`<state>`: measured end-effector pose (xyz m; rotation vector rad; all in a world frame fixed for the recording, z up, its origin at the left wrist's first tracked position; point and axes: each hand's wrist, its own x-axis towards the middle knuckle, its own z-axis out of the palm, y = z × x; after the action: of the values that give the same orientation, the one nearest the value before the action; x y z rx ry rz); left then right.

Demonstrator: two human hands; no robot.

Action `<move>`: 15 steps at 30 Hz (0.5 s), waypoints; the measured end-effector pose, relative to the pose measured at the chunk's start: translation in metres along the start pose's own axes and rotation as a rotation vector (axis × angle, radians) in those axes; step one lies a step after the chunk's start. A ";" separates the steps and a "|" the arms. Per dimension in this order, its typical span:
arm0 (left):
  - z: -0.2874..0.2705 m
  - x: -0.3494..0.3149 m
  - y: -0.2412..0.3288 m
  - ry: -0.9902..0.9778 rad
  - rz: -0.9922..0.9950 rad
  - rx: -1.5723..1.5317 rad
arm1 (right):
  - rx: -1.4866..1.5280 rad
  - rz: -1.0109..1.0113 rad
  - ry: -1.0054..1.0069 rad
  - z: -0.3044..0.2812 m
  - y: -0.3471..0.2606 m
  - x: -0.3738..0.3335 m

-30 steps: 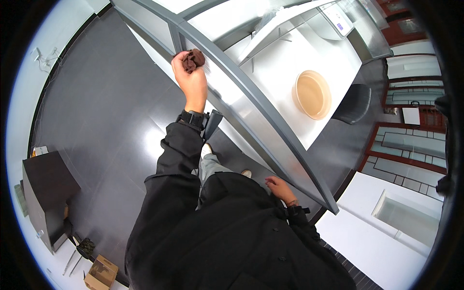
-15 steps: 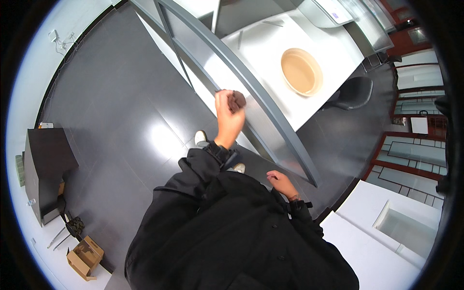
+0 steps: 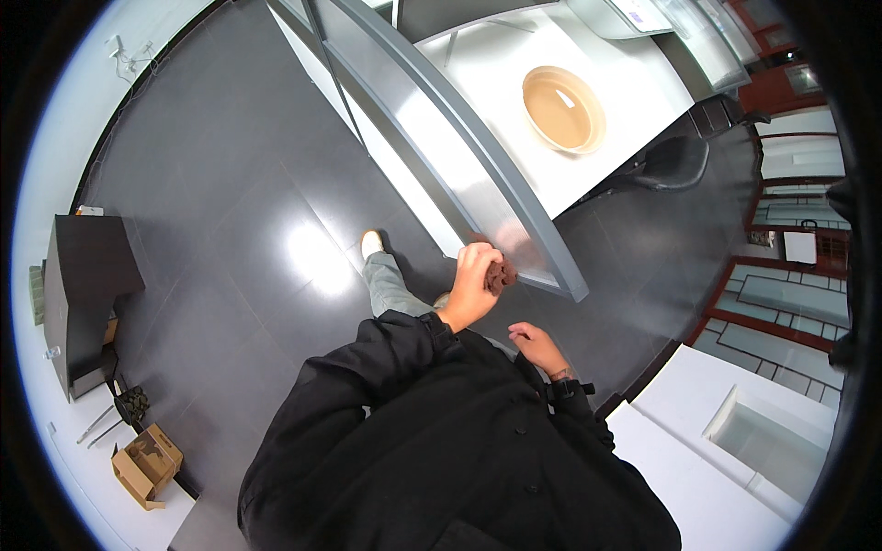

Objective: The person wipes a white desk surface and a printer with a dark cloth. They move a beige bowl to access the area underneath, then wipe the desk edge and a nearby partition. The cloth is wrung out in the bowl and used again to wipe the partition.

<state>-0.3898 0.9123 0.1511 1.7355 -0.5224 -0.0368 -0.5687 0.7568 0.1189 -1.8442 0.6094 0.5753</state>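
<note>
A crumpled brown cloth (image 3: 500,274) is bunched in my left hand (image 3: 472,283), whose fingers are closed around it. That hand is at the near end of a grey-framed desk partition (image 3: 491,170), beside its glossy panel; whether the cloth touches the panel I cannot tell. Close to my body on the right, my right hand (image 3: 540,350) hangs with nothing visible in it, its fingers loosely bent and the thumb apart. Beyond the partition, a beige basin (image 3: 562,110) of liquid stands on a white desk (image 3: 634,96).
A black chair (image 3: 675,165) is tucked by the desk's right side. White cabinets (image 3: 661,459) are at lower right. Far left are a dark cabinet (image 3: 92,257) and an open cardboard box (image 3: 147,464). Dark tiled floor (image 3: 220,184) runs along the partition's left.
My left hand has moved down and to the right with the cloth, along the partition toward its near end. The right hand has stayed nearly still. The view has shifted slightly.
</note>
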 end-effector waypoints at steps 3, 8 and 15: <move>0.010 0.007 -0.018 0.110 -0.270 -0.474 | -0.006 0.031 0.018 0.001 0.000 -0.002; 0.005 0.031 -0.038 0.284 -0.206 -0.427 | -0.024 0.102 0.015 0.006 -0.009 -0.001; -0.067 0.136 -0.101 0.441 -0.290 -0.045 | -0.080 0.126 0.009 0.029 -0.056 0.036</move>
<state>-0.2147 0.9384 0.1071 1.6975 0.0538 0.1252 -0.5084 0.7959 0.1256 -1.8932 0.7219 0.6837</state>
